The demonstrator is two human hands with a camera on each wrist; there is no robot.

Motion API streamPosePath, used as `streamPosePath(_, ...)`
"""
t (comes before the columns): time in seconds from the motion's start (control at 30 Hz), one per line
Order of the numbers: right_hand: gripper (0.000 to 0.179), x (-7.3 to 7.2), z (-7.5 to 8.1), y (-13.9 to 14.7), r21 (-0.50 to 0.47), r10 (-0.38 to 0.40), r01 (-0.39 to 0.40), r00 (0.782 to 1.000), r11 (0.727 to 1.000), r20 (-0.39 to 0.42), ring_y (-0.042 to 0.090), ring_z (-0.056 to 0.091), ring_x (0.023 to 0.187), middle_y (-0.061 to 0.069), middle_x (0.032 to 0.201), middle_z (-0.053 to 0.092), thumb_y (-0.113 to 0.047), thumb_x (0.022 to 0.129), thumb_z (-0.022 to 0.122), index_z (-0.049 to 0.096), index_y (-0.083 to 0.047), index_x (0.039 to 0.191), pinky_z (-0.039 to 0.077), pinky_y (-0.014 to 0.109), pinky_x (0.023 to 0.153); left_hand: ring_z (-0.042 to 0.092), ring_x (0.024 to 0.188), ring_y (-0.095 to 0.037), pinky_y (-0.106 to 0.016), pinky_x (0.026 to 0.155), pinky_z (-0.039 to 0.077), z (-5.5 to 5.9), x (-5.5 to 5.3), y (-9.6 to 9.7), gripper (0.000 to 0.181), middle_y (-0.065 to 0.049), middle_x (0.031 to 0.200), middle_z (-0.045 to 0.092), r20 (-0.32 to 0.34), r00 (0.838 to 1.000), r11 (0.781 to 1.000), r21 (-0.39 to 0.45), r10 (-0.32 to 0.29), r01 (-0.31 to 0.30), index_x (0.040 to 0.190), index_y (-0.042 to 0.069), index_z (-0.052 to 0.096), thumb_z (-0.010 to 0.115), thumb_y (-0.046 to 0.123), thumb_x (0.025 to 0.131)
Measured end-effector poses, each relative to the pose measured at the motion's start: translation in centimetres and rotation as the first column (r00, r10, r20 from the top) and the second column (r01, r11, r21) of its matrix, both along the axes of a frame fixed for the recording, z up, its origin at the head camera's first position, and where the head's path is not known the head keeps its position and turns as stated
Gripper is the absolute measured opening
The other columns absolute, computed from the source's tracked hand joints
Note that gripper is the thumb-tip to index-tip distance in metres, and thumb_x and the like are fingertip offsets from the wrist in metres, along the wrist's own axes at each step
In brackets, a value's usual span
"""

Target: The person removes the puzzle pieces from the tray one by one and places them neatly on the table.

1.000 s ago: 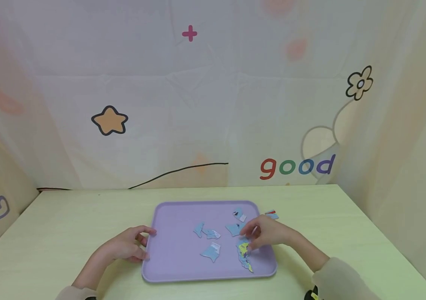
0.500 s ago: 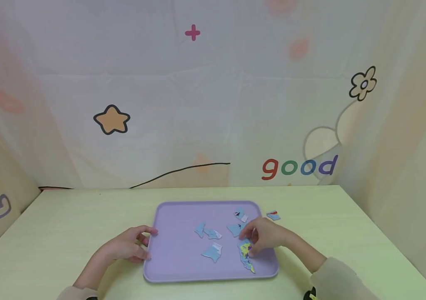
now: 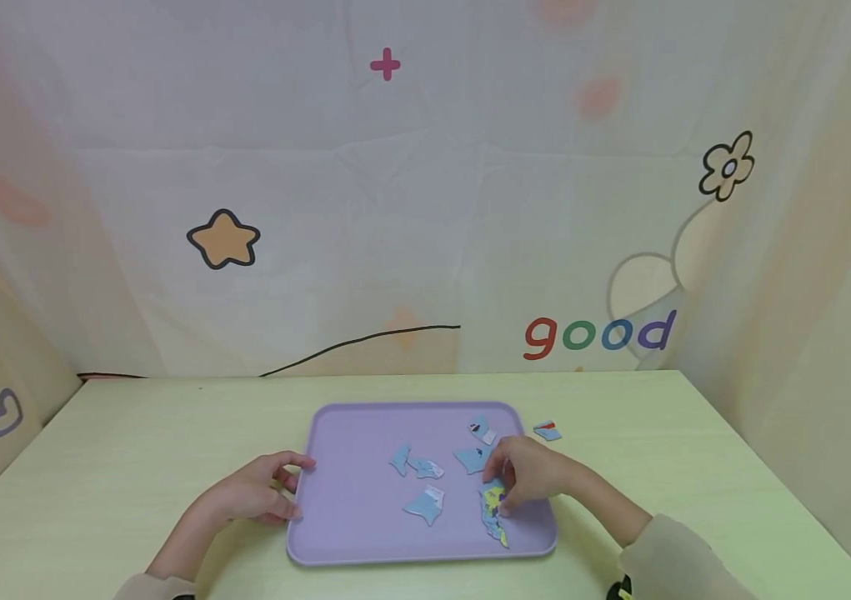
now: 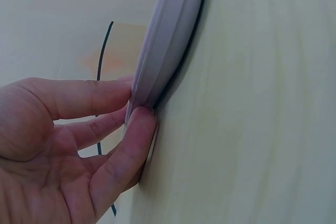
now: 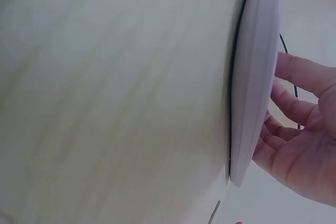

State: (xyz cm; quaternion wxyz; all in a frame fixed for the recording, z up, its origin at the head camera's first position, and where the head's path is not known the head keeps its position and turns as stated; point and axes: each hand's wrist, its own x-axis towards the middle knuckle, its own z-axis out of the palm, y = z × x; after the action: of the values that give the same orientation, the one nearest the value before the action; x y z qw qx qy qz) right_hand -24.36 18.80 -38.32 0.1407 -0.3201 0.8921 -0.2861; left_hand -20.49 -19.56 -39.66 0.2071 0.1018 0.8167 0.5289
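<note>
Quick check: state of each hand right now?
Left hand: closed, holding the lilac tray by its rim.
Right hand: curled over the yellow-and-blue pieces; whether it grips one cannot be told.

Lay flat as jagged light-blue pieces (image 3: pixel 423 506) on a purple tray (image 3: pixel 346 508), partly bunched rightward in a yellow-patterned strip (image 3: pixel 493 497).

Beyond the right hand (image 3: pixel 528 468), the cloth (image 3: pixel 335 250) reads "good" (image 3: pixel 604 335) (red, green, blue, purple), with a pink plus sign (image 3: pixel 386 64) higher, left of that hand.
</note>
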Motion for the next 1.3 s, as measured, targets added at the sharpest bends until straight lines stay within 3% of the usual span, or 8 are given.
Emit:
streamPosePath(0.3, 0.036, 0.0, 0.1, 0.1, -0.001, 0.05, -0.05, 0.999, 0.999, 0.0, 0.007, 0.047, 0.068, 0.001, 0.082, 0.054, -0.001, 0.061, 0.079, 0.062, -0.001, 0.092, 0.044, 0.02, 0.062, 0.049, 0.07, -0.018, -0.031, 0.06, 0.051, -0.1, -0.1, 0.0, 0.059, -0.011, 0.089, 0.044, -0.001, 1.0, 1.0, -0.006, 0.006, -0.006, 0.124, -0.004, 0.044, 0.07, -0.006, 0.071)
streamPosePath(0.7, 0.034, -0.2, -0.1, 0.3, 0.0, 0.06, -0.06, 0.998, 0.998, 0.027, 0.009, 0.046, 0.069, -0.002, 0.076, 0.051, -0.001, 0.06, 0.079, 0.058, -0.005, 0.086, 0.042, 0.02, 0.063, 0.05, 0.071, -0.018, -0.032, 0.061, 0.051, -0.1, 0.0, 0.0, 0.059, -0.011, 0.09, 0.045, -0.005, 1.0, 1.0, -0.007, 0.019, -0.019, 0.124, -0.004, 0.045, 0.07, -0.005, 0.07)
streamPosePath(0.9, 0.031, -0.6, -0.5, 0.8, -0.062, 0.077, -0.071, 0.991, 0.996, 0.106, 0.009, 0.046, 0.07, -0.003, 0.075, 0.049, 0.003, 0.061, 0.075, 0.057, -0.007, 0.085, 0.041, 0.019, 0.062, 0.05, 0.071, -0.018, -0.032, 0.06, 0.051, -0.1, 0.0, 0.1, 0.06, -0.012, 0.091, 0.045, -0.006, 1.0, 1.0, -0.012, 0.02, -0.02, 0.124, -0.003, 0.045, 0.07, -0.005, 0.07)
streamPosePath(1.13, 0.025, -0.8, -0.5, 1.3, -0.163, 0.078, -0.038, 0.966, 0.986, 0.248, 0.013, 0.049, 0.073, 0.002, 0.08, 0.053, 0.005, 0.066, 0.071, 0.061, -0.002, 0.089, 0.045, 0.019, 0.064, 0.049, 0.07, -0.018, -0.032, 0.06, 0.051, -0.1, 0.0, 0.0, 0.06, -0.011, 0.09, 0.045, -0.013, 1.0, 1.0, -0.013, 0.013, -0.013, 0.124, -0.004, 0.045, 0.071, -0.005, 0.07)
streamPosePath(1.3, 0.025, -0.8, -0.3, 1.5, -0.2, 0.076, -0.02, 0.958, 0.98, 0.276, 0.013, 0.054, 0.074, 0.004, 0.084, 0.06, 0.004, 0.067, 0.071, 0.063, 0.002, 0.091, 0.048, 0.02, 0.064, 0.05, 0.071, -0.018, -0.032, 0.06, 0.051, -0.1, 0.0, 0.0, 0.06, -0.011, 0.09, 0.044, -0.008, 1.0, 1.0, -0.003, 0.014, -0.014, 0.124, -0.004, 0.045, 0.07, -0.006, 0.07)
